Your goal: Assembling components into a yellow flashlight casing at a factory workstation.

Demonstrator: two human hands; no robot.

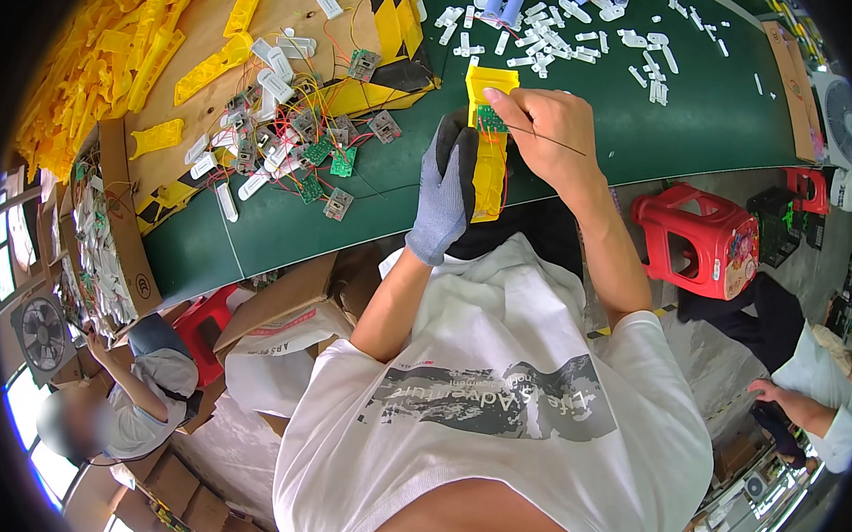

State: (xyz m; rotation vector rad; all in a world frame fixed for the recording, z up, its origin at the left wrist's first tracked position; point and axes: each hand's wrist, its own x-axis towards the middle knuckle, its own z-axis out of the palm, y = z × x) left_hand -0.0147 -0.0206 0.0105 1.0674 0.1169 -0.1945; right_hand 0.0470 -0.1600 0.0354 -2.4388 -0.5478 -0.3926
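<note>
My left hand (442, 191), in a grey glove with dark fingers, is closed around the side of a long yellow plastic housing (489, 178) near the table's front edge. A small green circuit board (490, 119) sits at the housing's upper part. My bare right hand (551, 134) has its fingers curled in against that board, with the thumb tip at the housing's far end. Its fingertips are partly hidden. A thin dark wire (564, 145) runs across the right hand, and a red wire shows beside the housing.
Wired circuit boards and white plastic pieces (274, 145) lie heaped on the left. Beyond them are yellow housings (112, 53). Small white parts (550, 43) spread over the green table (699, 112). A red stool (693, 240) stands right; other people are on both sides.
</note>
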